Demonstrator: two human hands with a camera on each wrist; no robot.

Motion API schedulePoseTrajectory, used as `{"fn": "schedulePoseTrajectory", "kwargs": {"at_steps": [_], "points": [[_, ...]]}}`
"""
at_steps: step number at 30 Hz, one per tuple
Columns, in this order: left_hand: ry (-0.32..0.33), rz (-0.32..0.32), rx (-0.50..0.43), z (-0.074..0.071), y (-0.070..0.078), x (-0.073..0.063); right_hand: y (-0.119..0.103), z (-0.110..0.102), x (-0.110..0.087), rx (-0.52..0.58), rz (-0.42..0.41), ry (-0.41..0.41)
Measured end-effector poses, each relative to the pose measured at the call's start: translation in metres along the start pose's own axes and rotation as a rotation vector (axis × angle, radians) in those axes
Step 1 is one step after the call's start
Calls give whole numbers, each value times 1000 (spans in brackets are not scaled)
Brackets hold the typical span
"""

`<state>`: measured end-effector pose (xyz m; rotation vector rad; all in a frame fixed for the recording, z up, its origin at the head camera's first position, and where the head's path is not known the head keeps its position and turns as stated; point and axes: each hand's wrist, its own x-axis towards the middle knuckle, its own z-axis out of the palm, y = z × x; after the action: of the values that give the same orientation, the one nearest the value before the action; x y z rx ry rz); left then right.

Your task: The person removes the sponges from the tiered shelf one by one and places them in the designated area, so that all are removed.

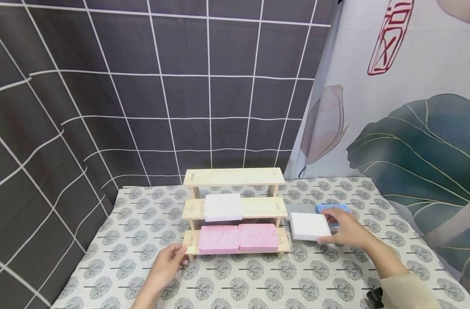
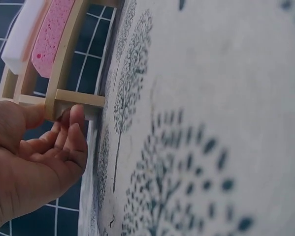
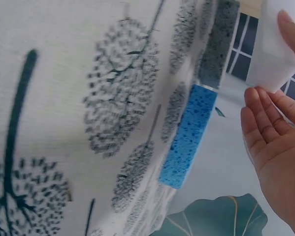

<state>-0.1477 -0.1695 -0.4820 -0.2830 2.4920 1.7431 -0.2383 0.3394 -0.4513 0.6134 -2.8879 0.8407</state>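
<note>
My left hand (image 1: 166, 266) grips the front left corner of the lowest step of a three-tier wooden rack (image 1: 235, 177); in the left wrist view the thumb lies over the board and the fingers curl below it. My right hand (image 1: 346, 231) pinches a white sponge (image 1: 309, 226) by its right end, held off the table just right of the rack. Two pink sponges (image 1: 219, 239) lie side by side on the lowest step. Another white sponge (image 1: 224, 207) sits toward the left of the middle step. The top step bears nothing.
Behind the right hand, a blue sponge (image 3: 189, 137) and a grey sponge (image 3: 218, 44) lie end to end on the table. A tree-print cloth (image 1: 204, 287) covers the table. A dark checked curtain (image 1: 181, 98) hangs behind and at left, a floral one (image 1: 412, 141) at right.
</note>
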Motion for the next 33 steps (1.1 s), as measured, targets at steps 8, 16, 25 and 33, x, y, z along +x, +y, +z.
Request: {"fn": "schedulePoseTrajectory", "kwargs": {"at_steps": [8,16,25,33], "points": [[45,-13,-74,2,1,2,4,8,0,-18,-22,-67],[32,-120,-229,6,-2,1,8,14,0,-25,-11,-117],[47,-131,-293,8,-2,1,-15,6,10,-34,-58,49],[39,-131,-347,9,-2,2,-68,11,34,108,-172,228]]}}
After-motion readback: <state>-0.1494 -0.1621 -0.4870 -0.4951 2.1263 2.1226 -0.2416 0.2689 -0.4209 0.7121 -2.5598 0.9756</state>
